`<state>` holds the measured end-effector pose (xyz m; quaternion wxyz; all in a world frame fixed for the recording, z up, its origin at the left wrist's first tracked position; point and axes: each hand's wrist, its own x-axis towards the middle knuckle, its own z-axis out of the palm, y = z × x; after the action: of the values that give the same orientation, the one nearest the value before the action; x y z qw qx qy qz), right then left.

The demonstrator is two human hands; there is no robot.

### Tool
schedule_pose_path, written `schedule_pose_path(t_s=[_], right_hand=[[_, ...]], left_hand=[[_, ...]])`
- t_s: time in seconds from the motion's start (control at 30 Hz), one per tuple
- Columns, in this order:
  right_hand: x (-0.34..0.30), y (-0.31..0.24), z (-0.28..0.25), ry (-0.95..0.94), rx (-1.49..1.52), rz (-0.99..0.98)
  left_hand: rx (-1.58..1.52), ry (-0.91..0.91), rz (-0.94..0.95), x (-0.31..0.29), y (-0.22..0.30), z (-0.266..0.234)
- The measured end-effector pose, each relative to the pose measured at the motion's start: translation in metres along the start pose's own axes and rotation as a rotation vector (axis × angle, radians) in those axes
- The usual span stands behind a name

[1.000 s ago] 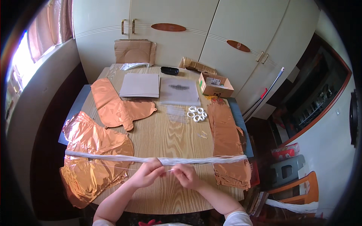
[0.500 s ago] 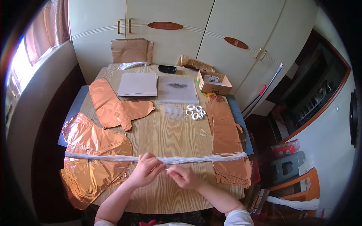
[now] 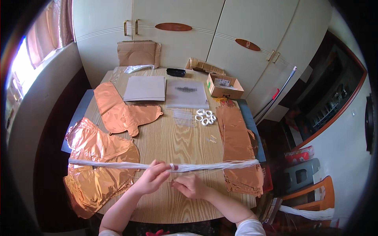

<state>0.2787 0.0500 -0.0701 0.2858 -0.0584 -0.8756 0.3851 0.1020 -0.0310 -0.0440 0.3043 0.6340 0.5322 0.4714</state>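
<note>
A long bundle of white string (image 3: 214,166) stretches across the table from left to right. Just in front of its middle, my left hand (image 3: 151,179) is closed with curled fingers, and a small white wrapped bit of string (image 3: 172,167) shows at its fingertips. My right hand (image 3: 190,186) sits close beside it, thumb and fingers pinched on a thin strand. That strand partly shows between the hands and toward the left; the fingers hide the rest. The bundle's left end lies over crumpled copper-coloured foil balloons (image 3: 102,147), its right end over a stack of flat ones (image 3: 238,145).
Another foil balloon (image 3: 114,110) lies far left. Farther back are grey card sheets (image 3: 145,88), a clear plastic sheet pack (image 3: 187,98), clear straws (image 3: 183,117), white ribbon rolls (image 3: 205,122) and an open cardboard box (image 3: 225,92). A wooden chair (image 3: 325,196) stands at right.
My hands have moved slightly apart. The left fingers have lifted and loosened, with a white wrapped bit now showing at their tips; the right hand has turned a little with its strand.
</note>
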Motion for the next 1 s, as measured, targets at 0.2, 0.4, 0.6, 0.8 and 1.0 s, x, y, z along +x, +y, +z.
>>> schedule_pose_path(t_s=[0.2,0.4,0.6,0.8,1.0], right_hand=[[0.007,0.000,0.001,0.206,-0.049,0.089],[0.005,-0.009,-0.011,0.316,-0.094,0.167],[0.008,-0.013,-0.011,0.188,-0.069,0.031],[0.007,-0.007,-0.002,0.138,-0.138,0.121],[0.009,-0.008,-0.007,0.307,-0.106,0.090]], left_hand=[[-0.537,-0.164,-0.077,-0.006,-0.007,0.000],[-0.378,-0.386,-0.122,-0.007,-0.015,-0.006],[-0.120,-0.091,-0.042,-0.003,-0.004,-0.004],[-0.441,-0.082,-0.010,-0.006,-0.009,0.001],[-0.259,-0.228,0.105,-0.003,-0.006,-0.004]])
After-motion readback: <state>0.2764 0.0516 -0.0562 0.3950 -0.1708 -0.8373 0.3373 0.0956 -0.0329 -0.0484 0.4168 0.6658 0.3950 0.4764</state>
